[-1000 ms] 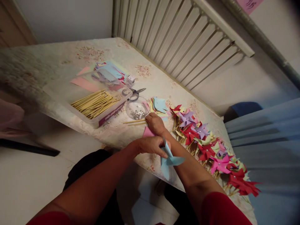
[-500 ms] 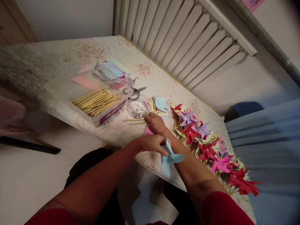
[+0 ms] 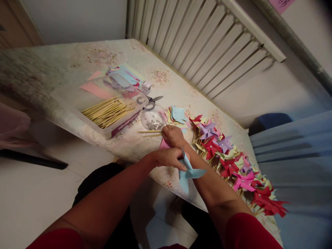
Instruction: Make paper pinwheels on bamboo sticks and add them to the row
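My left hand (image 3: 169, 158) is closed, pinching a light blue paper pinwheel (image 3: 188, 174) at its centre, just off the table's near edge. My right hand (image 3: 173, 135) reaches over the left wrist to the table, fingers closed on the end of a thin wooden stick (image 3: 149, 131) lying beside a second stick. A clear dish of small silver pins (image 3: 153, 121) sits just beyond the right hand. A pink paper square (image 3: 164, 144) lies under the right wrist.
A clear plastic tray (image 3: 77, 103) holds a bundle of wooden sticks (image 3: 107, 112) and coloured paper. Scissors (image 3: 149, 101) lie behind the dish, cut paper squares (image 3: 176, 114) beside it. Several finished pinwheels (image 3: 228, 162) line the right edge of the floral-cloth table (image 3: 77, 62). A radiator (image 3: 202, 45) stands behind.
My right hand has closed on the stick's end and drawn slightly back toward me. The left hand with the blue pinwheel has barely moved.
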The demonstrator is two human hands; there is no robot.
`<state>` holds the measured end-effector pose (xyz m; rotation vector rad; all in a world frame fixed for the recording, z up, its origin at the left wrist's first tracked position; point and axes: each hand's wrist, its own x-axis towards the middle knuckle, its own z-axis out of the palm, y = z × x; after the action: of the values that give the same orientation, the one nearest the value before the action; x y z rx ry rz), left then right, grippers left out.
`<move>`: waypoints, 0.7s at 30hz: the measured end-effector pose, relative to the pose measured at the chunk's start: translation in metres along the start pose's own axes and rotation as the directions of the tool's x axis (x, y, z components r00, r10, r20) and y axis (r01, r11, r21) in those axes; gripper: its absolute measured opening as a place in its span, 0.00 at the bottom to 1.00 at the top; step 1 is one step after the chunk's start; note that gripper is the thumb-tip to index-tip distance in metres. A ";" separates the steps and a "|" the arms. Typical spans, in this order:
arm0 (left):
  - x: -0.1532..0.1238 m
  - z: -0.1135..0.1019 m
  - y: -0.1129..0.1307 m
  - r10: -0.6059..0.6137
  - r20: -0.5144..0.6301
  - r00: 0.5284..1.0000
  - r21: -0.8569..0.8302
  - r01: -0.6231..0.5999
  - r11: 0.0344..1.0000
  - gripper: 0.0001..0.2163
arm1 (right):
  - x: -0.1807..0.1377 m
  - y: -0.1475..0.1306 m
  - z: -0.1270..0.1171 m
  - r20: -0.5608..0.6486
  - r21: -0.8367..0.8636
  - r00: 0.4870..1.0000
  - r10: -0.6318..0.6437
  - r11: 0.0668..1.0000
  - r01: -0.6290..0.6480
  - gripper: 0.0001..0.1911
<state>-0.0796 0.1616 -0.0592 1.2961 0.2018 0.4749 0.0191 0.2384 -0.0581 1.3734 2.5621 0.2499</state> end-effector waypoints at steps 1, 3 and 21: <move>0.000 0.000 0.000 -0.007 -0.002 1.000 -0.004 0.007 1.000 0.07 | -0.001 0.000 -0.001 0.014 -0.002 1.000 0.001 1.000 -0.001 0.16; 0.000 0.000 0.001 -0.015 -0.004 1.000 -0.004 0.015 1.000 0.08 | -0.002 0.000 -0.003 0.043 -0.001 0.999 -0.001 1.000 0.001 0.16; 0.002 0.001 0.002 -0.009 -0.003 1.000 0.024 0.009 1.000 0.09 | 0.000 -0.001 -0.009 0.186 0.013 0.980 0.075 0.997 -0.078 0.18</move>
<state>-0.0779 0.1622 -0.0563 1.3176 0.2161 0.4676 0.0158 0.2376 -0.0501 1.4320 2.3697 0.1029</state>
